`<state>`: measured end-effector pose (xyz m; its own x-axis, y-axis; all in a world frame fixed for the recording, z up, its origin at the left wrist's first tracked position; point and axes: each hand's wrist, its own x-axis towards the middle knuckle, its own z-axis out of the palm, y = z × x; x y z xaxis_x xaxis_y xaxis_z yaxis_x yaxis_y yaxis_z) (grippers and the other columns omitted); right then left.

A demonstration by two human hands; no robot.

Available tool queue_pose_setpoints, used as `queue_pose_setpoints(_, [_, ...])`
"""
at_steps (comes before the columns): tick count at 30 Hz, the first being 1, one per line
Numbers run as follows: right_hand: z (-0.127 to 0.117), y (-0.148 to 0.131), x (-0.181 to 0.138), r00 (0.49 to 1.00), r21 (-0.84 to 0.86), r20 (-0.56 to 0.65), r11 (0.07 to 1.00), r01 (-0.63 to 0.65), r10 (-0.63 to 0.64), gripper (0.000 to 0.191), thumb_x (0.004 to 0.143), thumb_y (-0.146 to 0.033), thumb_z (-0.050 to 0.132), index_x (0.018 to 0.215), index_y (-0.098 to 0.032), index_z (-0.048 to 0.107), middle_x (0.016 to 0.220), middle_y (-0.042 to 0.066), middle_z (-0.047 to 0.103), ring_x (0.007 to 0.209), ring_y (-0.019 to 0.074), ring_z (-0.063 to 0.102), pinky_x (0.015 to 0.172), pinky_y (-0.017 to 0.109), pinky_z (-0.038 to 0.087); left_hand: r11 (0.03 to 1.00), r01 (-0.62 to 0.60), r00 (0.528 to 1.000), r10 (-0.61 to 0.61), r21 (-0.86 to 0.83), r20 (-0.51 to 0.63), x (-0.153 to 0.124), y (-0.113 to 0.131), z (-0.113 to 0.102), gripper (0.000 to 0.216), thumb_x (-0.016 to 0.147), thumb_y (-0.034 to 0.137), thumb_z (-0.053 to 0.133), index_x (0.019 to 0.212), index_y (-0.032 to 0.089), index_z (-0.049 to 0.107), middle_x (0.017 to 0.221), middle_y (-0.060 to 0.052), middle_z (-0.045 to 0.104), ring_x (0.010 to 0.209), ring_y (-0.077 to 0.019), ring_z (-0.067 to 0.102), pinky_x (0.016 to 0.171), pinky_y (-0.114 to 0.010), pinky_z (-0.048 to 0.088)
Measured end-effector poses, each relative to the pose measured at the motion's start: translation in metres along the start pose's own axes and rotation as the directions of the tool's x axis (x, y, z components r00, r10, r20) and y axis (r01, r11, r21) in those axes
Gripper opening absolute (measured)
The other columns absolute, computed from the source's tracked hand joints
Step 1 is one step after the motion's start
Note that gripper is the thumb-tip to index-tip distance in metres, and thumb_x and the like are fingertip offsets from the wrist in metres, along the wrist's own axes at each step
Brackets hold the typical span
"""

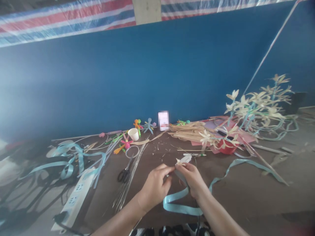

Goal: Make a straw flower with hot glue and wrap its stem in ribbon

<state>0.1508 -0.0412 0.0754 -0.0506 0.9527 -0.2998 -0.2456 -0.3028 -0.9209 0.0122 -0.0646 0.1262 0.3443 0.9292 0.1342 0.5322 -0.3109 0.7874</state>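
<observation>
My right hand pinches a small pale flower between thumb and fingers. Just left of it, my left hand has its fingers curled, the index fingertip meeting the right fingertips at the flower's base. What the left fingers hold there is too small to make out. A light blue ribbon loops below the right hand, and more blue ribbon trails across the table to the right. Behind the flower lies a small white object of unclear kind.
Black-handled scissors and thin metal wires lie left of my hands, beside a power strip. A paper cup, dried husk strips and a red round object stand farther back. Finished pale flowers rise at right.
</observation>
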Motion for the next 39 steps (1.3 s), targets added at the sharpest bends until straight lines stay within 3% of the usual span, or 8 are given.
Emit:
queue_pose_setpoints(4, [0.001,-0.006,-0.003,0.999,-0.060,0.039,0.998,0.033,-0.031,0.022,0.066,-0.036,0.059,0.062,-0.014,0.055,0.042,-0.007,0.044,0.033,0.0055,0.036,0.031,0.017,0.029,0.935,0.159,0.983,-0.179,-0.317,-0.037,0.005,-0.007,-0.001,0.024,0.077,0.021,0.044,0.091,0.017,0.064,0.082,-0.006,0.064,0.076,-0.0178,0.058,0.072,-0.028,0.043])
queue_pose_setpoints(7, [0.000,-0.009,-0.005,0.995,-0.081,0.085,0.995,0.054,-0.047,0.024,0.068,-0.037,0.058,0.063,-0.014,0.055,0.044,-0.005,0.046,0.034,0.0054,0.037,0.033,0.017,0.028,0.807,0.297,0.947,-0.317,-0.511,0.049,0.008,-0.011,-0.002,0.024,0.076,0.028,0.048,0.087,0.013,0.063,0.078,-0.007,0.066,0.071,-0.0178,0.059,0.066,-0.027,0.044])
queue_pose_setpoints(10, [0.000,-0.009,-0.006,0.992,-0.084,0.109,0.993,0.077,-0.068,0.024,0.069,-0.037,0.058,0.064,-0.013,0.055,0.046,-0.004,0.048,0.037,0.0057,0.039,0.035,0.017,0.028,0.723,0.365,0.924,-0.360,-0.586,0.131,0.011,-0.012,-0.002,0.022,0.071,0.030,0.054,0.080,0.012,0.063,0.068,-0.005,0.065,0.064,-0.0160,0.058,0.061,-0.026,0.044])
queue_pose_setpoints(15, [0.000,-0.008,-0.006,0.988,-0.073,0.128,0.993,0.096,-0.086,0.024,0.067,-0.036,0.061,0.064,-0.014,0.055,0.049,-0.004,0.048,0.041,0.0067,0.041,0.038,0.018,0.029,0.667,0.388,0.907,-0.399,-0.636,0.136,0.012,-0.012,0.000,0.017,0.065,0.027,0.061,0.074,0.012,0.061,0.063,-0.002,0.061,0.059,-0.0137,0.057,0.055,-0.023,0.042])
queue_pose_setpoints(25, [-0.001,-0.013,-0.006,0.969,-0.041,0.244,0.998,0.043,-0.032,0.025,0.071,-0.039,0.058,0.069,-0.014,0.055,0.050,-0.004,0.047,0.040,0.0056,0.037,0.039,0.018,0.027,0.749,0.258,0.936,-0.350,-0.611,-0.034,0.014,-0.021,0.007,0.023,0.065,0.026,0.062,0.083,0.011,0.062,0.069,-0.005,0.064,0.061,-0.0145,0.057,0.058,-0.025,0.045])
queue_pose_setpoints(30, [0.002,-0.014,-0.004,0.975,-0.217,0.143,0.956,0.199,-0.170,0.016,0.070,-0.029,0.058,0.065,-0.014,0.057,0.049,-0.005,0.046,0.040,0.0048,0.034,0.038,0.017,0.026,0.787,0.230,0.938,-0.335,-0.572,-0.084,0.016,-0.024,0.009,0.027,0.067,0.029,0.060,0.088,0.011,0.062,0.073,-0.007,0.065,0.064,-0.0166,0.059,0.058,-0.026,0.046])
queue_pose_setpoints(39, [0.008,-0.028,0.014,0.922,-0.364,0.152,0.847,0.387,-0.357,0.013,0.070,-0.025,0.054,0.063,-0.015,0.057,0.056,-0.001,0.055,0.051,0.0103,0.048,0.048,0.019,0.037,0.862,0.185,0.946,-0.286,-0.473,-0.153,0.033,-0.031,0.004,0.025,0.067,0.029,0.058,0.084,0.012,0.065,0.066,-0.005,0.066,0.060,-0.0155,0.057,0.055,-0.024,0.043])
